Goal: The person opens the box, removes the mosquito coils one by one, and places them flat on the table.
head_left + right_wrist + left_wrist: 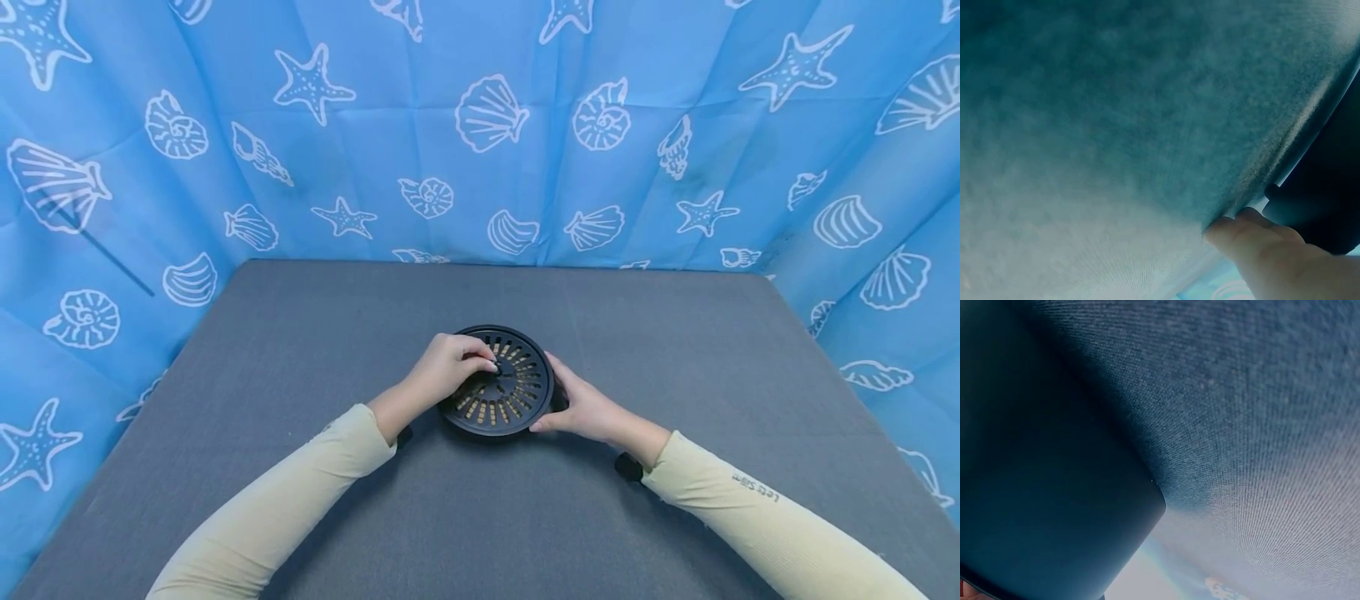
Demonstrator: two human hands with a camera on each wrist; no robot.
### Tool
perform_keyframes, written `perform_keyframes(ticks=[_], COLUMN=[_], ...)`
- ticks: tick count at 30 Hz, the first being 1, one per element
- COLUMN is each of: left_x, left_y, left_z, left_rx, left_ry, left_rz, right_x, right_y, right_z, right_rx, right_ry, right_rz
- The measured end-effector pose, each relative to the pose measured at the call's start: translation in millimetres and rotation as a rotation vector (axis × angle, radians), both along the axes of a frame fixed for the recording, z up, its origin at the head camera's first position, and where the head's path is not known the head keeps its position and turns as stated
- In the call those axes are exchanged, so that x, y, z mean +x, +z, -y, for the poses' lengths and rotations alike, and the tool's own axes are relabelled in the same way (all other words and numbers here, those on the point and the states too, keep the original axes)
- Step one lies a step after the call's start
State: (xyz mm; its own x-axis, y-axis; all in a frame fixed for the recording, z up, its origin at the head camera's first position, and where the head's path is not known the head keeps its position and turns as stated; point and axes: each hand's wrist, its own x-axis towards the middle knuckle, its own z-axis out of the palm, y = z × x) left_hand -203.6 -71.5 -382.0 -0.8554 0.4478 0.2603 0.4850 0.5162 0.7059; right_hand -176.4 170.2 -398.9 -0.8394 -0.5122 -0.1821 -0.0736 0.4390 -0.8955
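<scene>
A round black container [491, 434] stands near the middle of the table, topped by a slotted black lid [519, 385]. Yellowish patches show through the slots. My left hand [444, 367] reaches over from the left and pinches the small knob at the lid's centre between thumb and fingers. On the right side, my right hand [583, 407] holds the container, thumb toward the front and fingers toward the back. The left wrist view shows its smooth dark wall [1066, 494] close up. In the right wrist view, fingers [1272, 253] lie against a dark part of the container [1325, 203].
Grey cloth covers the table [360, 308] around the container. A blue curtain [420, 150] with white shells and starfish hangs along the back and both sides. Dark wrist bands show below both sleeves [300, 475].
</scene>
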Motion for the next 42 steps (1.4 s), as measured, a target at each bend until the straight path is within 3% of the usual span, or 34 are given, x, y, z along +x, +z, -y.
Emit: perform_keyframes(ticks=[10,25,34,42], left_x=[1.4,6.7,9.4,14.5], left_y=[5.6,22.3,26.2,31.3], left_z=[5,24,43,60], left_rx=[0.020,0.046,0.049,0.049], left_ry=[0.029,0.093,0.134,0.203], left_rz=[-0.096,-0.112,-0.183,-0.167], right_x=[-0.8,0.2,1.5,2.4], right_y=[1.4,1.8,4.1,4.3], right_z=[2,0,1,1], right_rx=[-0.030,0.113,0.100,0.107], right_ry=[0.013,-0.007,-0.004,-0.004], right_rz=[-0.006,0.005,0.003,-0.009])
